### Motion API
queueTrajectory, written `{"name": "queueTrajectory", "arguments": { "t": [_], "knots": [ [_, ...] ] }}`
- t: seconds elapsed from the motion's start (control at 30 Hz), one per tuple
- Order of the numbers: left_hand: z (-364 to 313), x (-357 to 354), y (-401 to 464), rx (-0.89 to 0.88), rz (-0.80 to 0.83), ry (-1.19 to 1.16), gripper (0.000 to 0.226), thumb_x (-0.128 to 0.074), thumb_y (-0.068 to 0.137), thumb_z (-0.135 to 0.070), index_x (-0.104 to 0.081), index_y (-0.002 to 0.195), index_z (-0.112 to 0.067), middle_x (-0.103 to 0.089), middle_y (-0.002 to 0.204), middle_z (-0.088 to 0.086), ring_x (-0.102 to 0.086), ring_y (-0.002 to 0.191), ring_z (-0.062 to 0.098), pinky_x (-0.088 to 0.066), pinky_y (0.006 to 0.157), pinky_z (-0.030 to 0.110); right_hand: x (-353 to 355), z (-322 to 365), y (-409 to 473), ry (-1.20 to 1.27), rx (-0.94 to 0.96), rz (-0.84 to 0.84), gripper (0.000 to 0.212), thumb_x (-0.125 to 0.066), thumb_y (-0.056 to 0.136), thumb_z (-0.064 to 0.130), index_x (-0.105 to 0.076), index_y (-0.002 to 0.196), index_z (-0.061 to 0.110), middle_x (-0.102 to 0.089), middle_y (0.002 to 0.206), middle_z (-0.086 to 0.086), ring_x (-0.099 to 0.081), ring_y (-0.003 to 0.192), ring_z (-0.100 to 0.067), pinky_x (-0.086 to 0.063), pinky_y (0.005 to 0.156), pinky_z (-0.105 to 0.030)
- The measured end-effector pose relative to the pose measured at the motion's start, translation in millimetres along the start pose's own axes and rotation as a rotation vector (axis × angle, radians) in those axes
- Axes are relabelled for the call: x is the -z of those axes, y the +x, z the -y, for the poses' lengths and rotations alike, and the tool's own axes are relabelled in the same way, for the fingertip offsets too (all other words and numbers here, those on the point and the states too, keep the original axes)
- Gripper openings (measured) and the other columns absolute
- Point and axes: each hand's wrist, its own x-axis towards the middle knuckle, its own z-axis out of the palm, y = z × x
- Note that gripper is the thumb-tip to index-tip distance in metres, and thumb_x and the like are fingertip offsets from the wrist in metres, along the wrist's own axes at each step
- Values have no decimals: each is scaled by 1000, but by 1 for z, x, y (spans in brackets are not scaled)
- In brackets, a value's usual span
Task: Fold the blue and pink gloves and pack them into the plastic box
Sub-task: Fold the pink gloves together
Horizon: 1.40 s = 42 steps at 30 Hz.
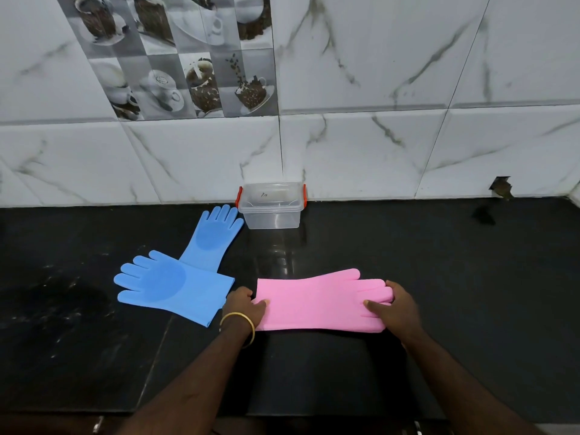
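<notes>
a black countertop (408, 246) fills the lower half of the frame, backed by a white marble-patterned tiled wall (408, 89). low in the centre, the pink gloves (320, 304) lie flat and stretched sideways, cuff to the left, fingers to the right. the left hand (248, 307), with a gold bangle (238, 324) on its wrist, pinches the cuff end between thumb and curled fingers. the right hand (395, 306) grips the finger end, thumb on top. at centre left, two blue gloves (175, 287) lie flat, one crossing over the other's cuff. the clear plastic box (271, 204), lidless with red side clips, stands against the wall just above centre, touching a blue fingertip.
</notes>
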Motion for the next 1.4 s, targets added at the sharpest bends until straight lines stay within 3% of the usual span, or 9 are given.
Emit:
{"name": "queueTrajectory", "arguments": {
  "t": [0.17, 0.5, 0.6, 0.67, 0.83, 0.97, 1.13, 1.27, 1.4],
  "knots": [
    [-8, 3, 4, 61, 55, 75, 52, -77, 78, -32, -57, 122, -12, -64, 118, 9, -61, 106, 25, -52, 92, 36, 2, -7, 1, -237, -94, 50, 96, -81, 72, 44, -34, 149, 10, -44, 149, -14, -41, 137, -33, -34, 113, -48],
    [-19, 4, 12, 48, 120, -39, 46, -71, 83, -28, -59, 122, -7, -59, 126, 12, -56, 115, 29, -45, 96, 36, -16, 13, -35, -301, 124, -52, 101, -66, 85, 51, -4, 156, 14, -6, 165, -6, -11, 151, -25, -18, 119, -46],
    [-18, 7, 12, -20, 100, -178, 17, -73, 79, -23, -61, 88, -16, -63, 100, 9, -58, 90, 25, -47, 80, 32, -40, 42, -43, -16, 116, 31, 92, -60, 89, 51, -6, 157, 20, -17, 162, -2, -23, 147, -21, -23, 120, -41],
    [-17, 9, 13, -82, 94, -270, 21, -74, 77, -19, -54, 73, -22, -61, 87, 3, -56, 79, 22, -47, 72, 29, -61, 71, -42, -21, -90, -135, 73, -50, 92, 57, -21, 154, 29, -35, 147, -3, -39, 133, -24, -34, 111, -44],
    [-24, 20, 9, -225, 143, -358, 15, -71, 79, -22, -59, 87, -28, -65, 92, -3, -61, 81, 16, -53, 64, 26, -93, 104, -42, 357, -65, 286, 72, -42, 97, 54, -8, 156, 32, -26, 159, 6, -34, 139, -11, -23, 101, -24],
    [-37, 27, -2, -320, 232, -354, 20, -66, 85, -24, -59, 102, -31, -63, 97, -9, -61, 88, 12, -59, 72, 29, -118, 104, -39, 292, -103, 411, 71, -34, 97, 60, -8, 156, 30, -10, 164, 5, -19, 149, -17, -19, 120, -38],
    [-66, 34, -14, -309, 383, -480, 18, -65, 87, -18, -57, 103, -23, -67, 88, -1, -69, 66, 13, -59, 52, 25, -127, 95, -45, 589, -86, 506, 88, -47, 82, 74, -31, 152, 23, -41, 154, -3, -43, 138, -16, -39, 110, -38],
    [-86, 26, -18, -272, 531, -543, 35, -72, 82, -12, -54, 112, -15, -68, 97, 11, -72, 68, 18, -61, 58, 32, -110, 84, -57, 458, 141, 389, 110, -72, 67, 68, -21, 153, 21, -41, 151, 10, -52, 124, 8, -48, 93, -13],
    [-107, 12, -18, -234, 620, -513, 45, -79, 73, -10, -52, 109, -16, -70, 93, 18, -70, 56, 24, -60, 56, 36, -86, 75, -66, 276, 226, 267, 106, -82, 67, 52, -21, 151, 33, -44, 144, 19, -51, 125, 7, -46, 88, -6]
  ]
}}
